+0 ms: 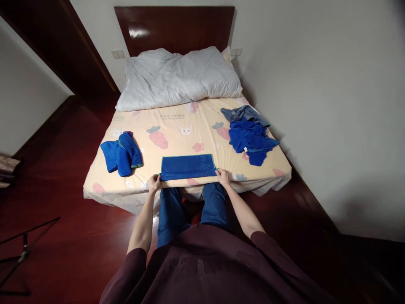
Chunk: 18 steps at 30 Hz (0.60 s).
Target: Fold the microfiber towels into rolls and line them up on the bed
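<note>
A blue towel [188, 164] with a thin green edge lies flat near the front edge of the bed, its near side folded over in a narrow strip. My left hand [154, 182] pinches the left end of that fold. At the other end, my right hand [222, 176] grips the fold's right corner. To the left sit several rolled blue towels [122, 154] bunched together. On the right is a loose, crumpled heap of blue towels [251, 137], with a grey-blue cloth [243, 113] on its far side.
The bed [177, 131] has a cream sheet with carrot and rabbit prints. A pale grey quilt [183, 78] is heaped by the dark wooden headboard [177, 27]. A white wall [332, 105] runs along the right. Black stand legs [23, 249] are on the red floor at lower left.
</note>
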Each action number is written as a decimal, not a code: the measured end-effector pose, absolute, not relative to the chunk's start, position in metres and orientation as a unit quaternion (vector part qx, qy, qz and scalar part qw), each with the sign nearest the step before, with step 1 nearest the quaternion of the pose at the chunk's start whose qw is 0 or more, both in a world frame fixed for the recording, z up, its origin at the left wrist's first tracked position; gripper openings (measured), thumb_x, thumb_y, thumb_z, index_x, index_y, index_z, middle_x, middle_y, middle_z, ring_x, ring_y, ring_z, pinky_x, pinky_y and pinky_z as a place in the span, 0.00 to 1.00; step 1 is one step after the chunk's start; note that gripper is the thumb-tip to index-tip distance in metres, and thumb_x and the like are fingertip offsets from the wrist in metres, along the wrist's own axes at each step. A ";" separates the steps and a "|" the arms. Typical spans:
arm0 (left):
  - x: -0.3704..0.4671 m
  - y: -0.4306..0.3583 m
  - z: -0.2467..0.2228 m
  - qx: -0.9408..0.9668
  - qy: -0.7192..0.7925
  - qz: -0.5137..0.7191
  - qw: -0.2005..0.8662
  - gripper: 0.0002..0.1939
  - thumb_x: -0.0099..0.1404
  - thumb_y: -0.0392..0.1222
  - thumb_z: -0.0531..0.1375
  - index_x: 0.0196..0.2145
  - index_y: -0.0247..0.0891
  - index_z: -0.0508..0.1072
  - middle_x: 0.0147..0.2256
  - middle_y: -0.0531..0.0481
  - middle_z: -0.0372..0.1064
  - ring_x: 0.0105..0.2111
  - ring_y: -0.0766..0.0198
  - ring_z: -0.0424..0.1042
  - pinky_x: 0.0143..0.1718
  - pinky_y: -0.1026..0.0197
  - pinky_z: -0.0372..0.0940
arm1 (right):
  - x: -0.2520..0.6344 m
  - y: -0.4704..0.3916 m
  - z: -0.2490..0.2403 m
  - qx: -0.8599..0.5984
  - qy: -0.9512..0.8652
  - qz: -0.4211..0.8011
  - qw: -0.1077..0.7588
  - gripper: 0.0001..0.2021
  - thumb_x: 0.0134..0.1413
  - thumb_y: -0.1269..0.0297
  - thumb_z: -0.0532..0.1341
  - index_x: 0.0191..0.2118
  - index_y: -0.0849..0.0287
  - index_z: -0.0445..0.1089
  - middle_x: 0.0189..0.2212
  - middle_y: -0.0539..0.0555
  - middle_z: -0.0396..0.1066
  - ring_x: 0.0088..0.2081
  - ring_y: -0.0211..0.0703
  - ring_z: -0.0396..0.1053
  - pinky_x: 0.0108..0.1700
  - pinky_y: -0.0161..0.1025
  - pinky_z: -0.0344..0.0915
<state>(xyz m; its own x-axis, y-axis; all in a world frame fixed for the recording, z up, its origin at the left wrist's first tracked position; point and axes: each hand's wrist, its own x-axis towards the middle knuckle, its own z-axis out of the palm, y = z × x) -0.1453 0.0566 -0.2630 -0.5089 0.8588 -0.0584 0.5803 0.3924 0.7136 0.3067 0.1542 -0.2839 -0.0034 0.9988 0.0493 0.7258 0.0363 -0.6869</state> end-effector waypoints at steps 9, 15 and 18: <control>-0.133 0.039 -0.261 0.535 0.775 0.306 0.139 0.17 0.68 0.40 0.56 0.52 0.38 0.74 0.57 0.36 0.71 0.58 0.49 0.71 0.60 0.47 0.65 | 0.295 0.128 -0.273 -0.632 -0.706 0.141 0.286 0.20 0.60 0.69 0.55 0.57 0.61 0.71 0.55 0.64 0.74 0.59 0.56 0.67 0.62 0.52 0.62; -0.130 0.028 -0.269 0.751 0.628 0.185 0.090 0.25 0.68 0.35 0.53 0.61 0.38 0.71 0.64 0.40 0.66 0.66 0.49 0.62 0.65 0.47 0.59 | 0.297 0.122 -0.270 -0.523 -0.827 0.091 0.185 0.27 0.55 0.75 0.57 0.61 0.59 0.70 0.62 0.59 0.69 0.63 0.54 0.62 0.64 0.52 0.58; -0.127 0.039 -0.274 0.741 0.646 0.167 0.076 0.28 0.66 0.31 0.51 0.63 0.35 0.69 0.65 0.39 0.64 0.66 0.49 0.62 0.65 0.46 0.58 | 0.293 0.134 -0.268 -0.534 -0.826 0.083 0.159 0.26 0.56 0.77 0.56 0.59 0.60 0.72 0.60 0.60 0.71 0.61 0.55 0.64 0.62 0.53 0.59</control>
